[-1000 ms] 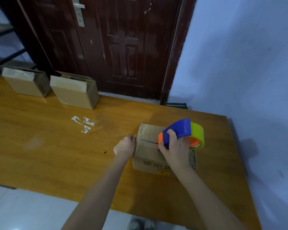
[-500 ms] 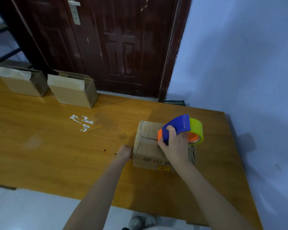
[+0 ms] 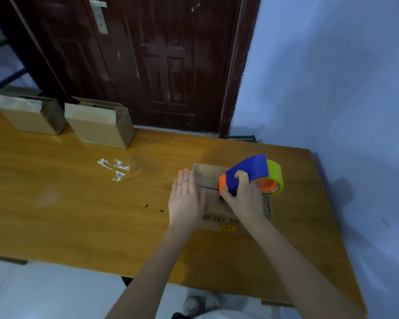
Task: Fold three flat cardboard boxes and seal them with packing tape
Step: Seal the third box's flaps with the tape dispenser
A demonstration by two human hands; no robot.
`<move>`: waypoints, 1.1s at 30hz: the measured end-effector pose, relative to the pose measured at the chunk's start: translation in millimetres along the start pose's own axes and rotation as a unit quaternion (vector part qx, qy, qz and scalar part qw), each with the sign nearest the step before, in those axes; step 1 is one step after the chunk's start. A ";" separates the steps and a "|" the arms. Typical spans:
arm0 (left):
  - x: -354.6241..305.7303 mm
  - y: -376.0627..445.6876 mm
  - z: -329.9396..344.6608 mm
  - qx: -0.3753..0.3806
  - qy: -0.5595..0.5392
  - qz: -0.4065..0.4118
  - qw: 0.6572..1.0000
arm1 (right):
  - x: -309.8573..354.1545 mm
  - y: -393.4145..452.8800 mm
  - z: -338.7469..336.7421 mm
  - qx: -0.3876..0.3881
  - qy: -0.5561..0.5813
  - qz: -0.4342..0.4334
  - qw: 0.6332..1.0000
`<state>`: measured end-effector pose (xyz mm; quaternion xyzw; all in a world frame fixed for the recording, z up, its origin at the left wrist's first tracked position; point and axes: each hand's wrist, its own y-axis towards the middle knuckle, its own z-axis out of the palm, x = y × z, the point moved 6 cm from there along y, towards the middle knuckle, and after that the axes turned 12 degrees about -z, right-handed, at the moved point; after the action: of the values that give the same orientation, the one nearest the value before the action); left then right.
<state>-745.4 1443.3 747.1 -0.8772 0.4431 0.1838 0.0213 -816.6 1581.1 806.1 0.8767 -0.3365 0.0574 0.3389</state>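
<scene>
A small folded cardboard box (image 3: 211, 178) sits on the wooden table (image 3: 78, 215) toward the right side, its top flaps closed with a seam across. My right hand (image 3: 244, 199) grips a blue and orange tape dispenser (image 3: 247, 173) with a yellow-green roll, pressed on the box top over the seam. My left hand (image 3: 186, 199) lies flat with fingers extended against the box's left side. Two other folded boxes stand at the far left: one (image 3: 30, 116) and a second (image 3: 99, 124) beside it.
A dark red door (image 3: 161, 65) stands behind the table; a blue wall (image 3: 332, 88) runs along the right. White tape scraps (image 3: 114, 168) stick to the tabletop left of the box. My shoes (image 3: 200, 305) show below the near table edge.
My left hand has opened from a curled hold at the box's left edge into a flat palm along its side. The dispenser has stayed on the box top.
</scene>
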 end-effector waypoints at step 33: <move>-32.0 -12.4 1.6 0.015 0.012 0.179 0.984 | -49.2 -22.1 -24.7 -0.124 0.204 0.157 0.958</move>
<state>-753.5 1475.8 755.1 -0.7857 0.5954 0.1677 -0.0045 -837.3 1635.9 796.6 0.7336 -0.3978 0.2453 0.4933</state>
